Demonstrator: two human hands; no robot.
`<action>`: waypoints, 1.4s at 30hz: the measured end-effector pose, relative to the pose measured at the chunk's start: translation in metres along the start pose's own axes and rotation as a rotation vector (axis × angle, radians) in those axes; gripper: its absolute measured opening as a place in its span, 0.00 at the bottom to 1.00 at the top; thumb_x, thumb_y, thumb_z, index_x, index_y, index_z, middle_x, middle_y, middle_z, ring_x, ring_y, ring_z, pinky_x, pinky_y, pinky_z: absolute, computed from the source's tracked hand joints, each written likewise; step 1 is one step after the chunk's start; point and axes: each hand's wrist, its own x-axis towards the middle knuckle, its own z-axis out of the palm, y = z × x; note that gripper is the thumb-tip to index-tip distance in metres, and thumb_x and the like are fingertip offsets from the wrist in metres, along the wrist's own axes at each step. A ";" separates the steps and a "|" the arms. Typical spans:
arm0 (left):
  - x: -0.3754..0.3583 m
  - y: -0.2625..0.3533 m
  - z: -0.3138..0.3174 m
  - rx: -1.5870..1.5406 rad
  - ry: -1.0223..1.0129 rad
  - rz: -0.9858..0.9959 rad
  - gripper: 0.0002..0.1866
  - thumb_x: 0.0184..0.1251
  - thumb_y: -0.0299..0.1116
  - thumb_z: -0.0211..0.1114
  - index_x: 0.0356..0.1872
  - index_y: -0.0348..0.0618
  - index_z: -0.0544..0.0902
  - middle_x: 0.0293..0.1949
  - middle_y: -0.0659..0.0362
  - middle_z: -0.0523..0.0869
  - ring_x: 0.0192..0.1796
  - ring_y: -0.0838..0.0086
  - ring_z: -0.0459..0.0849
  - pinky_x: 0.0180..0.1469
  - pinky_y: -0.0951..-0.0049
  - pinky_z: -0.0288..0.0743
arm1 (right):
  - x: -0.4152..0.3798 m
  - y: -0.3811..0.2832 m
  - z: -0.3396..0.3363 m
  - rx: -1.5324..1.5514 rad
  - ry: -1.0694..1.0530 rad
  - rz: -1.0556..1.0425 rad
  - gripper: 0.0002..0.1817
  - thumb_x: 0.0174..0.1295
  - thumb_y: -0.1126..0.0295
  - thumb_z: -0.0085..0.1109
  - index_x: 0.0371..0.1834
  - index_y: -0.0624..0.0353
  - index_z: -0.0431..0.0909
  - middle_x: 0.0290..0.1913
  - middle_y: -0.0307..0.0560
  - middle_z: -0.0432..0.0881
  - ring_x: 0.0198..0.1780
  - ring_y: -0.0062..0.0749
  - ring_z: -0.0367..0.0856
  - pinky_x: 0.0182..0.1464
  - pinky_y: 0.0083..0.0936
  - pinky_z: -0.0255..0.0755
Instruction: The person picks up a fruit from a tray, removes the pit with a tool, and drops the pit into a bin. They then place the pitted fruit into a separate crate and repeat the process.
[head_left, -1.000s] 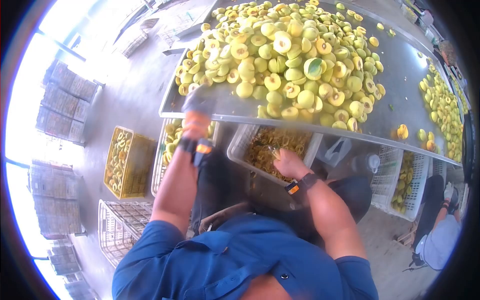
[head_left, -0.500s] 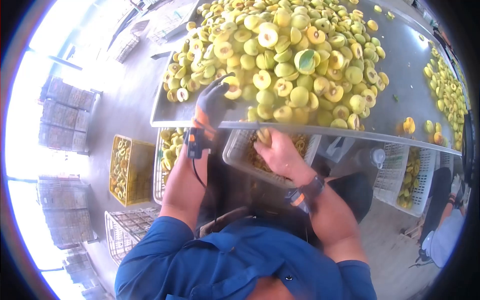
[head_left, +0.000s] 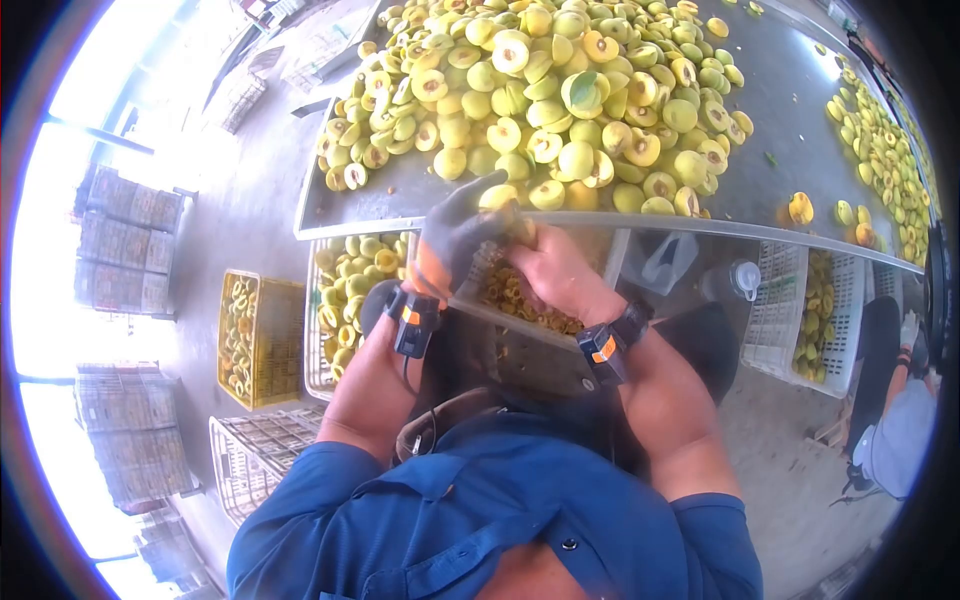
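Note:
My left hand [head_left: 458, 238], in a dark grey glove with an orange cuff, is at the table's front edge, its index finger stretched out past the rim. Its other fingers close beside a small yellow-brown piece [head_left: 519, 228], seemingly a peach half, blurred and partly covered. My bare right hand [head_left: 560, 272] meets the left there, fingers curled; what it grips is hidden. Just beyond lies a heap of halved yellow-green peaches [head_left: 575, 158], many with brown pit hollows showing. Below both hands stands a crate [head_left: 535, 338] with small brownish pieces in it.
The metal table [head_left: 740, 180] has a raised front rim and a second peach heap [head_left: 885, 175] at right. A yellow crate [head_left: 280, 345] and white crates [head_left: 765, 335] hold more pieces. A plastic jug [head_left: 745, 280] stands below the table. Another person's sleeve [head_left: 900, 450] shows at far right.
My left hand has come from the heap down and right to my right hand. My right hand has shifted slightly up and right. The view has moved a little.

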 end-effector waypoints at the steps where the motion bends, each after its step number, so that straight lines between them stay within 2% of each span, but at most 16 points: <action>1: -0.001 -0.003 0.000 0.047 0.008 0.011 0.34 0.71 0.33 0.75 0.76 0.34 0.76 0.58 0.55 0.89 0.55 0.71 0.87 0.55 0.68 0.84 | 0.000 0.006 0.002 -0.067 0.028 0.000 0.12 0.75 0.69 0.60 0.54 0.67 0.82 0.37 0.52 0.87 0.44 0.43 0.88 0.47 0.39 0.78; 2: -0.002 -0.009 -0.001 0.048 0.019 0.013 0.34 0.71 0.32 0.74 0.76 0.34 0.76 0.58 0.55 0.89 0.54 0.72 0.87 0.55 0.68 0.84 | 0.001 0.012 0.003 -0.133 0.056 0.002 0.12 0.75 0.70 0.60 0.55 0.66 0.82 0.37 0.50 0.87 0.44 0.40 0.88 0.47 0.39 0.79; 4: -0.006 -0.020 0.000 0.053 0.041 0.019 0.32 0.72 0.30 0.73 0.76 0.34 0.76 0.58 0.55 0.89 0.54 0.73 0.87 0.55 0.69 0.84 | 0.009 0.054 0.017 -0.494 0.261 -0.198 0.13 0.74 0.70 0.60 0.55 0.65 0.82 0.37 0.56 0.88 0.44 0.49 0.89 0.48 0.43 0.80; 6: -0.014 -0.009 0.009 0.113 0.076 0.045 0.31 0.73 0.30 0.72 0.75 0.34 0.77 0.58 0.55 0.89 0.53 0.73 0.87 0.55 0.69 0.84 | 0.007 0.031 0.009 -0.217 0.056 -0.037 0.14 0.73 0.70 0.61 0.57 0.65 0.80 0.39 0.63 0.88 0.47 0.59 0.88 0.51 0.46 0.80; 10: -0.014 -0.010 0.008 0.081 0.082 0.031 0.30 0.74 0.30 0.72 0.75 0.34 0.77 0.59 0.54 0.89 0.53 0.73 0.88 0.56 0.69 0.84 | 0.005 0.040 0.014 -0.422 0.194 -0.149 0.15 0.70 0.71 0.63 0.57 0.65 0.78 0.40 0.71 0.87 0.49 0.73 0.85 0.51 0.53 0.80; 13: -0.014 -0.020 0.008 0.050 0.133 0.033 0.29 0.72 0.25 0.72 0.73 0.34 0.79 0.58 0.54 0.90 0.52 0.75 0.88 0.57 0.74 0.83 | 0.005 0.029 0.013 -0.501 0.183 0.084 0.14 0.72 0.71 0.53 0.54 0.70 0.78 0.47 0.78 0.86 0.53 0.74 0.85 0.57 0.59 0.78; 16: -0.017 -0.012 0.012 0.119 0.141 0.003 0.29 0.72 0.28 0.73 0.73 0.34 0.80 0.59 0.54 0.90 0.55 0.75 0.87 0.59 0.74 0.82 | 0.000 0.019 0.011 -0.573 0.163 0.142 0.15 0.71 0.71 0.53 0.55 0.71 0.78 0.45 0.77 0.86 0.52 0.72 0.85 0.55 0.58 0.78; 19: -0.011 -0.031 -0.002 -0.017 0.119 0.000 0.28 0.73 0.29 0.72 0.73 0.34 0.80 0.59 0.54 0.90 0.56 0.75 0.87 0.58 0.74 0.82 | 0.007 0.046 0.014 -0.432 0.183 -0.050 0.13 0.70 0.70 0.64 0.52 0.66 0.78 0.43 0.72 0.87 0.48 0.72 0.85 0.49 0.55 0.79; 22: -0.014 -0.026 -0.005 -0.107 0.090 -0.015 0.25 0.74 0.28 0.70 0.70 0.33 0.82 0.58 0.54 0.91 0.56 0.73 0.88 0.56 0.70 0.84 | 0.015 0.057 0.013 -0.061 -0.053 -0.105 0.13 0.71 0.69 0.63 0.52 0.65 0.80 0.38 0.68 0.88 0.42 0.62 0.89 0.46 0.52 0.79; 25: -0.013 -0.028 -0.005 -0.243 0.095 -0.039 0.21 0.73 0.26 0.69 0.66 0.37 0.85 0.57 0.53 0.91 0.55 0.68 0.90 0.53 0.67 0.86 | 0.009 0.034 0.010 -0.102 -0.079 0.157 0.13 0.72 0.69 0.61 0.54 0.65 0.81 0.37 0.57 0.89 0.41 0.47 0.87 0.48 0.45 0.79; 28: -0.012 -0.033 -0.005 0.889 0.219 0.400 0.18 0.71 0.24 0.69 0.61 0.41 0.87 0.54 0.52 0.92 0.52 0.64 0.92 0.51 0.67 0.86 | 0.010 0.053 0.020 -0.586 0.091 -0.062 0.12 0.73 0.68 0.58 0.52 0.65 0.82 0.34 0.46 0.87 0.37 0.33 0.83 0.43 0.38 0.79; 31: -0.001 -0.047 -0.005 1.105 0.335 0.271 0.23 0.66 0.20 0.69 0.64 0.40 0.84 0.53 0.46 0.91 0.54 0.52 0.91 0.57 0.61 0.85 | 0.008 0.066 0.024 -0.211 -0.046 -0.222 0.09 0.74 0.68 0.57 0.46 0.63 0.81 0.31 0.45 0.85 0.26 0.31 0.80 0.32 0.34 0.75; 32: -0.005 -0.044 0.001 1.157 0.377 0.335 0.25 0.62 0.19 0.70 0.62 0.40 0.84 0.50 0.47 0.92 0.53 0.50 0.91 0.56 0.58 0.85 | 0.004 0.055 0.021 -0.046 -0.149 -0.027 0.08 0.75 0.68 0.56 0.43 0.62 0.79 0.29 0.43 0.82 0.24 0.30 0.77 0.29 0.33 0.73; 34: -0.003 -0.053 0.002 0.985 0.371 0.363 0.23 0.61 0.19 0.70 0.60 0.39 0.85 0.49 0.47 0.92 0.52 0.50 0.91 0.55 0.58 0.85 | -0.007 0.019 0.012 0.290 -0.343 0.364 0.07 0.75 0.69 0.55 0.38 0.59 0.77 0.26 0.40 0.77 0.19 0.26 0.71 0.23 0.31 0.67; 38: -0.007 -0.037 0.001 1.087 0.193 0.482 0.21 0.59 0.17 0.69 0.55 0.36 0.85 0.47 0.47 0.91 0.50 0.51 0.91 0.52 0.61 0.85 | -0.012 0.018 0.013 0.484 -0.356 0.452 0.08 0.76 0.69 0.54 0.36 0.54 0.72 0.23 0.34 0.69 0.17 0.22 0.67 0.20 0.30 0.64; 42: -0.002 -0.045 -0.012 0.911 -0.054 0.512 0.21 0.60 0.16 0.67 0.55 0.38 0.85 0.46 0.49 0.91 0.50 0.54 0.91 0.50 0.63 0.85 | -0.023 0.029 0.023 0.540 -0.447 0.452 0.08 0.77 0.68 0.54 0.38 0.54 0.71 0.21 0.33 0.67 0.16 0.21 0.68 0.18 0.29 0.64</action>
